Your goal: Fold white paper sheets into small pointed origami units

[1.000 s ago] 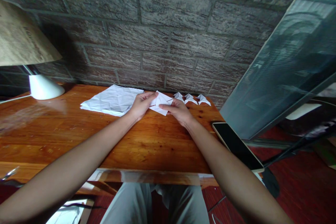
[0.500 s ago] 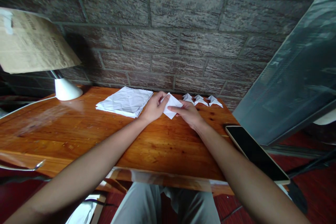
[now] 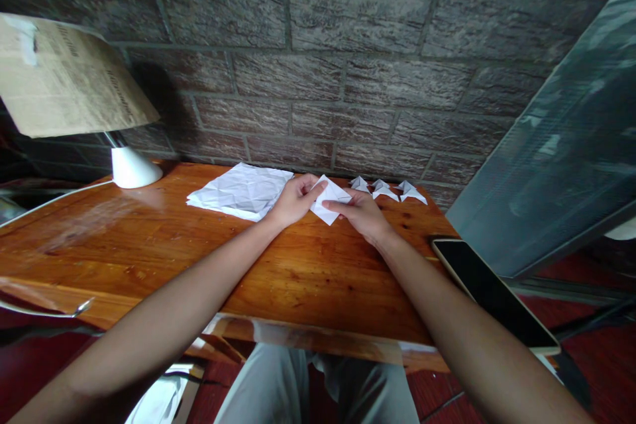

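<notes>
A small folded square of white paper (image 3: 328, 215) is held up over the wooden table, one corner pointing toward me. My left hand (image 3: 297, 199) pinches its left side, thumb on the front face. On its right side my right hand (image 3: 362, 211) grips it, the thumb lying across the front and the other fingers mostly hidden behind. Left of my hands lies a stack of creased white paper sheets (image 3: 241, 191). Beyond my right hand stand three folded paper pieces (image 3: 385, 190) in a row by the wall.
A white-based lamp (image 3: 134, 167) with a brown paper shade stands at the left. A dark-screened tablet (image 3: 491, 291) lies at the table's right edge. The brick wall (image 3: 313, 79) closes off the back, and a grey panel (image 3: 551, 146) leans at the right.
The whole view has shifted slightly, so things appear a little farther right. Both hands keep the same hold on the folded paper.
</notes>
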{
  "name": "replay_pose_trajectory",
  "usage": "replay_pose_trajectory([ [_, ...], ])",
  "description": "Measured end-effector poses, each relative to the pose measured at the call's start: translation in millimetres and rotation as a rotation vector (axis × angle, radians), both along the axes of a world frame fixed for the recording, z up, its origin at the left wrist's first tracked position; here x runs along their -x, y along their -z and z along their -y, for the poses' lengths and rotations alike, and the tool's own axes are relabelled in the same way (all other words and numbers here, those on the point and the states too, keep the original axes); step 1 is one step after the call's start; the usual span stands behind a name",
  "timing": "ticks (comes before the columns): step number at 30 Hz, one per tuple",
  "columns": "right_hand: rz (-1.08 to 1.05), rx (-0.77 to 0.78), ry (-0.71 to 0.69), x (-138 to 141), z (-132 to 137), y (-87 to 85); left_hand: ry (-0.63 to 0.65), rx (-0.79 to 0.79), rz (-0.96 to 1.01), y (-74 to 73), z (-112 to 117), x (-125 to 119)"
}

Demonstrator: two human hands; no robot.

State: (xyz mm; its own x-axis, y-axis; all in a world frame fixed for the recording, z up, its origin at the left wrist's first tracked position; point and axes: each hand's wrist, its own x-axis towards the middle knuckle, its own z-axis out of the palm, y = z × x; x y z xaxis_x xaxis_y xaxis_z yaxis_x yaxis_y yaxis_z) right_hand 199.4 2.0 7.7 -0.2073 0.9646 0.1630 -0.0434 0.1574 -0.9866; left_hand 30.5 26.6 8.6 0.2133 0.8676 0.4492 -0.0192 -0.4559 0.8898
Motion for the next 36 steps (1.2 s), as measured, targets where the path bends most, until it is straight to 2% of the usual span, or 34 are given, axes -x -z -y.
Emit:
replay_pose_trajectory([
  [8, 0.0, 0.01, 0.009, 0.1, 0.9, -2.0, 0.062, 0.038, -0.049, 0.2, 3.2, 0.8],
  [18, 0.039, -0.039, -0.015, -3.5, 1.6, -4.2, 0.056, 0.064, -0.028, 2.9, 3.6, -0.5],
  [26, 0.048, -0.016, -0.04, -3.7, 0.9, -1.6, 0.01, 0.196, 0.167, 3.3, 0.6, -3.1],
  [32, 0.097, -0.005, -0.055, -3.6, 1.5, -1.5, 0.061, 0.152, 0.15, -3.6, 1.8, -0.5],
  [36, 0.083, -0.008, -0.074, -1.0, 1.8, -0.7, -0.029, 0.08, 0.073, -1.6, 1.8, 0.0],
])
